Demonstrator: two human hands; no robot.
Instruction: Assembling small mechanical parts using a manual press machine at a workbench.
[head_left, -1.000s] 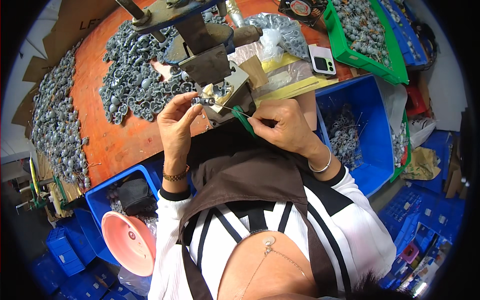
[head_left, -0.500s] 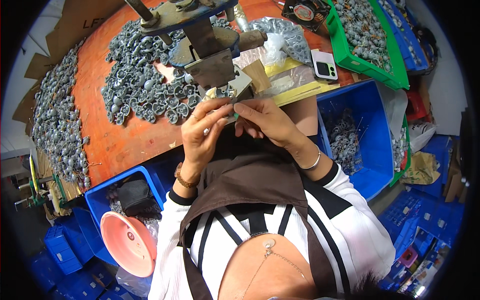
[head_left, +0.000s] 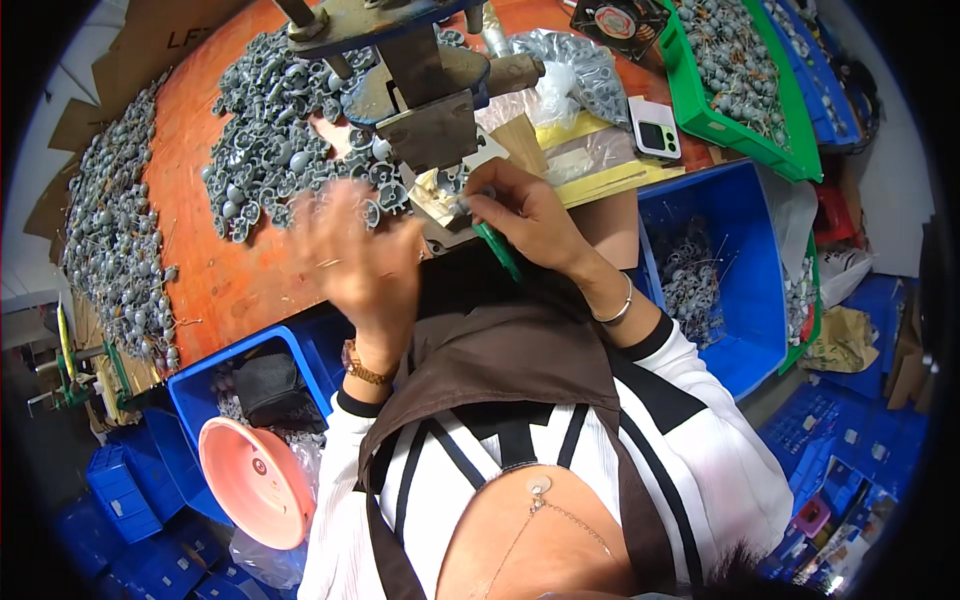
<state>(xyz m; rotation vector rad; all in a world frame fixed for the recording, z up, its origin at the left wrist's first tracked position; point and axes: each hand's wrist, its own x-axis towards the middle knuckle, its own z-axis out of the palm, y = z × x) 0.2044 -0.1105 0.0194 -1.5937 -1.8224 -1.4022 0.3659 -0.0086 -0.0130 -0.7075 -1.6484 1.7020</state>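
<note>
My left hand (head_left: 352, 250) is smeared by motion above the near edge of the pile of small grey plastic shells (head_left: 270, 150); whether it holds anything cannot be made out. At the press, my right hand (head_left: 528, 215) is closed on a thin green-handled tool (head_left: 498, 250), whose handle slants down below the fingers. Near the thumb and fingertips is a small grey piece, partly hidden. Those fingertips are beside a cream-coloured fixture (head_left: 436, 196) under the press's metal head (head_left: 428, 132).
Wired grey pieces (head_left: 110, 220) lie heaped along the table's left side. A green tray (head_left: 745, 145) and a blue bin (head_left: 745, 300) hold more at right. A phone (head_left: 655, 130) rests near the green tray. At lower left, a pink basin (head_left: 225, 440) stands by another blue bin (head_left: 185, 395).
My left hand has moved left, away from my right hand, toward the grey shells. My right hand remains near the fixture, and the green handle and the cream fixture now show more plainly.
</note>
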